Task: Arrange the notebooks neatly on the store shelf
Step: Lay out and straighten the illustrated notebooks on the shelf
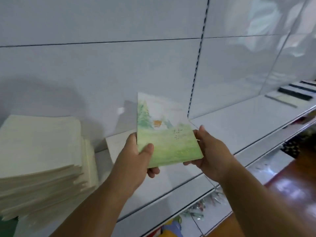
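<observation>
in the head view, both hands held one notebook (pixel 164 134) over the white shelf (pixel 239 120), near the middle of the picture. the left hand (pixel 136 154) gripped its near-left corner, thumb pressed on the green cover and fingers curled under it. the right hand (pixel 206 153) clasped the right edge, thumb up along the side and fingers beneath the near corner. the notebook was tilted, far edge raised toward the back panel (pixel 102 65), its cover showing trees, a small house and a green field. whether its far edge touched the shelf or the panel could not be told.

at nine o'clock from the notebook a tall, slightly ragged stack of pale notebooks (pixel 41 151) sat on the shelf, well apart from the hands. just beside the left hand, at about ten o'clock, a single pale sheet or cover (pixel 116 144) leaned or lay against the back; which one could not be told. at two o'clock, far along the shelf past a clear divider (pixel 256 65), lay dark and pale flat items (pixel 294 94), too small to name.

as a judgement, the work looked early: the shelf stretch under the hands was mostly bare, one notebook was in hand and not yet set down, and the big stack seemed yet to be spread out or squared up.
</observation>
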A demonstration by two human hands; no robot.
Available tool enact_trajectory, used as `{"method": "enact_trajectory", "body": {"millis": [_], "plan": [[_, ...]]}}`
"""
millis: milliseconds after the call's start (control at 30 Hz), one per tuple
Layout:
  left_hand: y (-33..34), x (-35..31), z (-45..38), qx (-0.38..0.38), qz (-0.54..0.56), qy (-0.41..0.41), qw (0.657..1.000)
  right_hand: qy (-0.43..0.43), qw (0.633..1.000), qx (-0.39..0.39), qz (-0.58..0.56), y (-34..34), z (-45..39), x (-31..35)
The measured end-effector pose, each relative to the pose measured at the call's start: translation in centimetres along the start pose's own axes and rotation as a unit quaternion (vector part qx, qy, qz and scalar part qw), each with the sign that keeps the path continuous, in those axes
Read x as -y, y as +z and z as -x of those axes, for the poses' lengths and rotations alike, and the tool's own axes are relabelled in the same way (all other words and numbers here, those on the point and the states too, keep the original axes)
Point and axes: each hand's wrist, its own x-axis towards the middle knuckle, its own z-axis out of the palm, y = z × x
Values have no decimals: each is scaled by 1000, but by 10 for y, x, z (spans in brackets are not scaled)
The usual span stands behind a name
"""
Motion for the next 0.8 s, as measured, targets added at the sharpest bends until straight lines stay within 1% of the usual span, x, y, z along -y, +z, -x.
{"method": "enact_trajectory", "body": {"millis": [67,167,233,300,367,467,533,600,667,800], "plan": [[20,-1,-3,51,-21,-1,998,0,997,-70,33,-20,-1,14],[62,2,-11,114,-18,4,993,-60,977,-162,124,-51,-5,29],[93,1,-21,149,-15,2,989,-85,966,-193,150,-80,-7,35],[125,-3,-33,181,-19,4,983,-93,961,-216,148,-113,-5,44],[162,-9,-47,209,-34,12,977,-93,954,-239,155,-147,-4,56],[233,-16,-65,232,-50,8,972,-81,936,-280,198,-209,-9,77],[285,-22,-73,235,-37,-11,971,-83,926,-294,224,-253,-14,97],[331,-30,-81,225,-16,-46,973,-82,920,-297,241,-294,-23,118],[372,-37,-97,191,-4,-64,979,-71,919,-285,262,-331,-38,136],[439,-41,-140,117,-58,-51,990,-56,920,-257,291,-392,-85,155]]}}
